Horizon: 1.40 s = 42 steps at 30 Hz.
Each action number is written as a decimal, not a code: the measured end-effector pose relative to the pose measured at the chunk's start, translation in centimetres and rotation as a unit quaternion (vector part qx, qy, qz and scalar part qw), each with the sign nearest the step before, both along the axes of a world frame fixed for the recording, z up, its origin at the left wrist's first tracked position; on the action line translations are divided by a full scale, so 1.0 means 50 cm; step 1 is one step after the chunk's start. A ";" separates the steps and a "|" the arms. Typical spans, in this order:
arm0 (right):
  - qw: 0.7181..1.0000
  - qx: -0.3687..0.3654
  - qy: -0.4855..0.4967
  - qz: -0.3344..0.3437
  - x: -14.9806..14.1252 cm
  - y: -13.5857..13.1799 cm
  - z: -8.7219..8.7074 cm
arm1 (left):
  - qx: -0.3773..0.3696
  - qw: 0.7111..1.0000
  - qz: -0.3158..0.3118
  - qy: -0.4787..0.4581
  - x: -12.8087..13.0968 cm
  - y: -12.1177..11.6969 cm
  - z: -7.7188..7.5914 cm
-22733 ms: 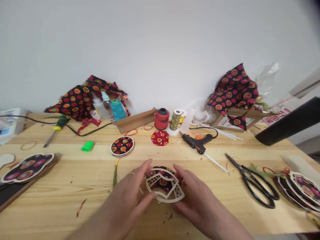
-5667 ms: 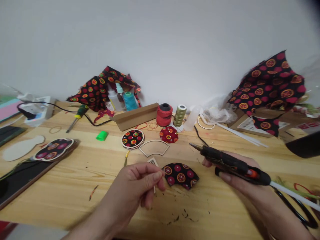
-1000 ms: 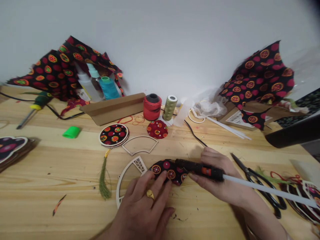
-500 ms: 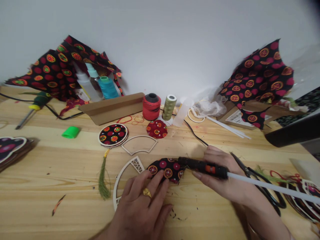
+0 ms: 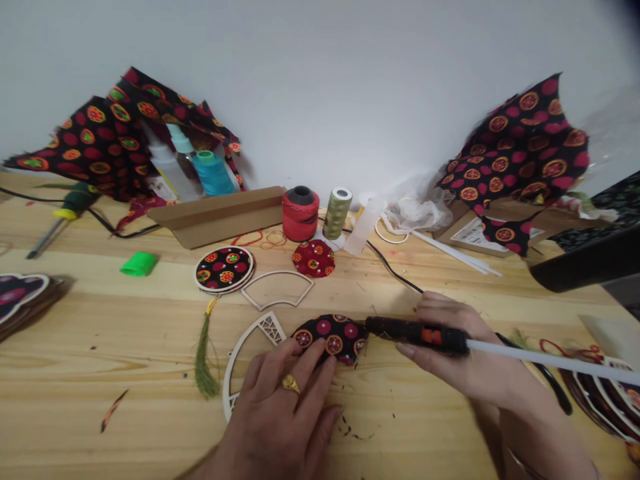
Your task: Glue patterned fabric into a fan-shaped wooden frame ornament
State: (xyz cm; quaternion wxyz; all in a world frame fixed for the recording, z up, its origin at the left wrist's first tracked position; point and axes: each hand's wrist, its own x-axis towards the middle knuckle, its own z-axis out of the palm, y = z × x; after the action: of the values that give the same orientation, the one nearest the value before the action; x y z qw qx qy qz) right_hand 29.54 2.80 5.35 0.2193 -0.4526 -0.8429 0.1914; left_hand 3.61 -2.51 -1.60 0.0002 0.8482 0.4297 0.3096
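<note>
Pinning cloth (image 5: 345,331) under our left hand (image 5: 287,410), we gripped a glue gun (image 5: 410,331) in our right hand (image 5: 477,373), needing careful aim.

A plain pale wall (image 5: 320,80) rises behind; below it stands a light wooden table (image 5: 165,340) with visible grain.

Fan patch (image 5: 334,335): black, magenta dots, orange-ringed rounds. Cloths (image 5: 525,143), 2: black, reddish dots, orange-ringed rounds. Disc (image 5: 313,259): crimson, orange and green rounds. Glue gun (image 5: 410,331): black, orange-red inset. Glue stick (image 5: 525,355): white. Openwork frame (image 5: 270,327): pale tan, angular lattice. Tassel (image 5: 206,357): olive, yellow top. Cap (image 5: 139,264): bright green. Thread (image 5: 300,217), (image 5: 336,217), (image 5: 215,175), 3: red, olive, turquoise. Table (image 5: 160,347): honey, streaked grain.
</note>
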 end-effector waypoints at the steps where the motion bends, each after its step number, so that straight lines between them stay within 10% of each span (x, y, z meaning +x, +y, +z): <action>1: 1.000 0.003 0.008 0.003 0.002 -0.001 0.001 | -0.001 1.000 0.000 -0.001 0.000 0.000 0.000; 29: 0.989 0.053 0.133 -0.034 0.091 -0.030 -0.016 | 0.010 0.997 -0.017 -0.074 -0.011 0.002 0.018; 42: 0.991 -0.041 0.106 0.070 -0.059 -0.008 0.013 | 0.000 0.994 0.029 -0.102 -0.012 -0.009 0.018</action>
State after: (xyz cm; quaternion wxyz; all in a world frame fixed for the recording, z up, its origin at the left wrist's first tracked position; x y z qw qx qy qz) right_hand 26.59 2.39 6.00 0.2745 -0.3781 -0.8359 0.2879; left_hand 3.00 -2.95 -0.72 0.0354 0.7996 0.4516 0.3943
